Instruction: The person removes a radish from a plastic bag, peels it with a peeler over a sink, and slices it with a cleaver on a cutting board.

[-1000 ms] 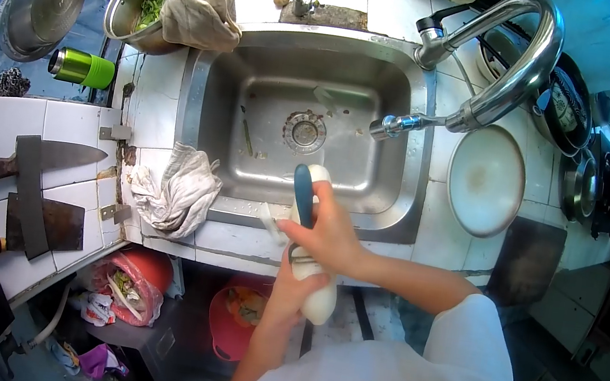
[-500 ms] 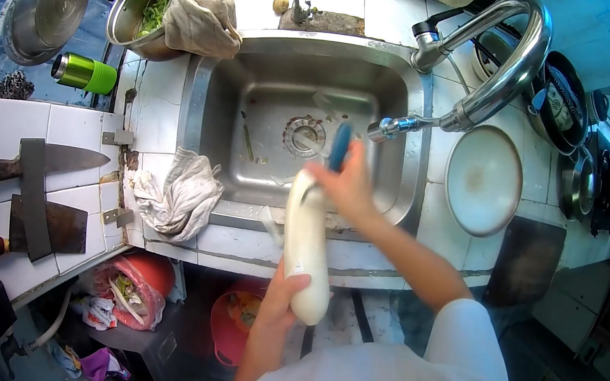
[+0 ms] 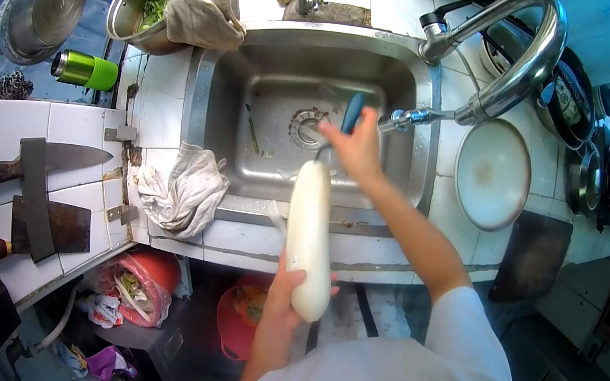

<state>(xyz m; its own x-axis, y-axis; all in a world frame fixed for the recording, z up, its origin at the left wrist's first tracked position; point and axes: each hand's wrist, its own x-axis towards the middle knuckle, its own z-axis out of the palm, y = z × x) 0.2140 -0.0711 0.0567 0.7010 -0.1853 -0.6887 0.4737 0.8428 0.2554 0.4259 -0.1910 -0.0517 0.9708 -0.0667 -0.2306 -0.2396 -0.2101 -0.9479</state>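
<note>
A long white radish point(image 3: 308, 230) is held lengthwise in front of the sink point(image 3: 227, 100), its far end over the basin. My left hand point(image 3: 285, 288) wraps round its near, thicker end from below, thumb on top. My right hand point(image 3: 357, 147) is closed round the blue handle of a peeler point(image 3: 353, 112), just beyond the radish's far tip. The peeler's metal head is blurred and partly hidden near that tip. A thin pale strip of peel point(image 3: 277, 216) shows beside the radish on the left. Dark and pale scraps lie in the basin round the drain point(image 3: 308, 128).
A chrome faucet point(image 3: 522, 81) arches over the sink's right side. A white lid or plate point(image 3: 493, 174) is at right. Left are a crumpled cloth point(image 3: 186, 192), a knife point(image 3: 77, 159), a cleaver point(image 3: 67, 227) and a pot point(image 3: 126, 26) of greens. Below sits a red bin point(image 3: 151, 268).
My right hand has moved away from me with the peeler, past the radish's far end. My left hand still holds the radish in nearly the same place.
</note>
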